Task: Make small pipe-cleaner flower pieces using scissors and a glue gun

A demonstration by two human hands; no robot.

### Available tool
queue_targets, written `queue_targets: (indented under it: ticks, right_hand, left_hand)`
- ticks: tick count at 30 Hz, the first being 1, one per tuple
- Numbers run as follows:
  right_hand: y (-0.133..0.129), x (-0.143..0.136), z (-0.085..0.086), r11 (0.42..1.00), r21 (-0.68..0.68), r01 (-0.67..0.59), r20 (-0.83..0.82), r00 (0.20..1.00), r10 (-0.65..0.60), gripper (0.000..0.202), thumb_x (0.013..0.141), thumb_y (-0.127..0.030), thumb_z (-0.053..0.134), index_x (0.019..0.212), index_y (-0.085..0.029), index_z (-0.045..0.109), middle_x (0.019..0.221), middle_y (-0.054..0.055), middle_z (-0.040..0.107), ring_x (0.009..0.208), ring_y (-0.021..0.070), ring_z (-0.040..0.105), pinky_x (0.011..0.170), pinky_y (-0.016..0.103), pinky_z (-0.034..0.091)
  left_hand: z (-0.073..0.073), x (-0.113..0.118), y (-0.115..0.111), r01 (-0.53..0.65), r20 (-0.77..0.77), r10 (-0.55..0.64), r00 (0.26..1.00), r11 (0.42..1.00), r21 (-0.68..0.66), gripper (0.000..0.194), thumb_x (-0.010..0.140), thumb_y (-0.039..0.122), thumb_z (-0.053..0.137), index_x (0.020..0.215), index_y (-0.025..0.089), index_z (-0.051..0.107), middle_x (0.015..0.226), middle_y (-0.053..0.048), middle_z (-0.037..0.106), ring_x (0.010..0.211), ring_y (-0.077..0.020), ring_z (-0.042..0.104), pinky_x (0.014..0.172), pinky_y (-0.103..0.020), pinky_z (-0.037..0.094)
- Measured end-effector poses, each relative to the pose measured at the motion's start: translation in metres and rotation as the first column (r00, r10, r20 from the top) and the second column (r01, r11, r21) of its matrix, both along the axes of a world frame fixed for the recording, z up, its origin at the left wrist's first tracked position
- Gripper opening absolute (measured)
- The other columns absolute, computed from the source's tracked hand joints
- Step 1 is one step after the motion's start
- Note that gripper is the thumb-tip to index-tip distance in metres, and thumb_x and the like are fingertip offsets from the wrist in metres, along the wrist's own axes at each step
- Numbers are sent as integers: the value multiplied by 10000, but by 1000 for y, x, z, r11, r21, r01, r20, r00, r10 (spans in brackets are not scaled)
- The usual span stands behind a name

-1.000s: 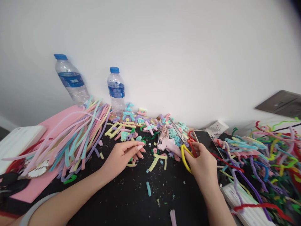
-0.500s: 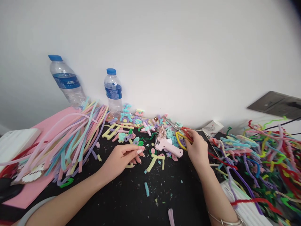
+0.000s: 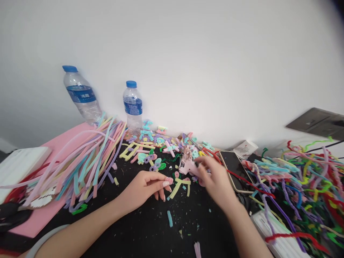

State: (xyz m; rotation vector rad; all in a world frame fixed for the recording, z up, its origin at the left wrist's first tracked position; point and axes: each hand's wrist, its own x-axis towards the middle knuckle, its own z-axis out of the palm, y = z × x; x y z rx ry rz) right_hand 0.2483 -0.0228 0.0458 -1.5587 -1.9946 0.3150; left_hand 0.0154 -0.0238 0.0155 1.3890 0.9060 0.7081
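Note:
My left hand (image 3: 149, 188) is closed in a pinch on a small pink curled piece of pipe cleaner (image 3: 169, 180), held above the black table top. My right hand (image 3: 216, 181), slightly blurred, has its thumb and fingers around the handle of a pale pink glue gun (image 3: 186, 164). The gun lies on its side, its nozzle end towards the wall. Just in front of it rests a yellow pipe-cleaner shape (image 3: 177, 188) with a pink loop. Behind the right hand, scissors with red and yellow handles (image 3: 212, 153) are partly hidden.
Two water bottles (image 3: 133, 107) (image 3: 82, 95) stand against the wall. Pastel pipe cleaners (image 3: 88, 161) lie bundled on pink card (image 3: 29, 222) at left. A phone (image 3: 235, 170) and a tangle of bright pipe cleaners (image 3: 301, 186) lie at right. Finished shapes (image 3: 147, 136) crowd the back.
My right hand has let go of the scissors and moved left onto the glue gun's handle. The phone it covered now shows. My left hand, still pinching, has shifted slightly right and down.

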Motion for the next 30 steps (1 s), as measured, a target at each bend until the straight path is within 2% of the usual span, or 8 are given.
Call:
queue_targets:
  ticks: [2, 4, 6, 10, 16, 19, 24, 30]
  right_hand:
    - [-22, -26, -1, 973, -132, -189, -92, 980, 178, 110, 909, -219, 402, 908, -200, 510, 812, 22, 590, 723, 156, 531, 657, 263, 419]
    - [-36, -45, -9, 955, -146, -258, -159, 959, 235, 178, 941, -256, 359, 806, -203, 461, 756, 1, 538, 669, 141, 484, 610, 249, 382]
    - [-42, -56, -19, 948, -124, -293, -252, 933, 256, 244, 962, -255, 299, 759, -202, 424, 727, -8, 499, 659, 134, 462, 632, 253, 372]
    - [-40, -58, -30, 946, -129, -299, -384, 894, 230, 280, 970, -278, 286, 723, -204, 393, 677, -26, 435, 629, 127, 419, 606, 247, 339]
    - [-38, -50, -29, 920, -176, -352, -400, 879, 260, 277, 958, -300, 339, 720, -194, 434, 661, -32, 432, 625, 125, 387, 612, 252, 313]
    - [-38, -49, -30, 923, -190, -334, -401, 885, 237, 291, 959, -298, 330, 705, -193, 425, 651, -33, 417, 617, 125, 371, 613, 257, 304]
    - [-37, -47, -32, 933, -186, -307, -395, 893, 214, 298, 962, -285, 319, 683, -198, 372, 641, -34, 408, 607, 124, 368, 601, 261, 290]
    - [-38, -45, -33, 936, -202, -288, -355, 912, 204, 297, 952, -272, 340, 666, -196, 365, 642, -30, 408, 611, 127, 366, 605, 266, 284]
  left_hand:
    - [-1, 3, -4, 34, 39, -33, 999, 999, -15, 261, 849, 350, 547, 745, 143, 666, 575, -2, 629, 508, -114, 606, 486, -198, 434]
    - [-3, 5, -7, 79, 76, -76, 994, 996, -35, 257, 853, 346, 545, 708, 144, 613, 534, 30, 576, 465, -99, 582, 452, -184, 399]
    - [-5, 7, -10, 119, 94, -113, 989, 992, -50, 270, 862, 359, 533, 693, 150, 560, 499, 54, 523, 420, -85, 544, 423, -174, 360]
    - [-6, 6, -13, 140, 65, -140, 988, 990, 3, 270, 884, 374, 507, 737, 153, 553, 454, 72, 465, 397, -71, 486, 425, -172, 320]
    - [-1, 3, -10, 133, 46, -138, 989, 986, 103, 240, 907, 327, 474, 800, 147, 591, 493, 63, 488, 417, -66, 491, 439, -168, 345]
    - [-1, 4, -10, 147, 26, -148, 989, 988, 56, 234, 895, 330, 493, 809, 145, 608, 505, 54, 521, 410, -68, 502, 434, -169, 357]
    - [-2, 4, -10, 161, 45, -158, 986, 985, -68, 197, 856, 312, 542, 861, 141, 638, 755, -11, 659, 462, -71, 571, 432, -168, 402]
    - [-1, 6, -11, 182, 38, -178, 983, 972, -150, 190, 845, 294, 544, 811, 123, 619, 714, -6, 663, 464, -79, 590, 439, -168, 409]
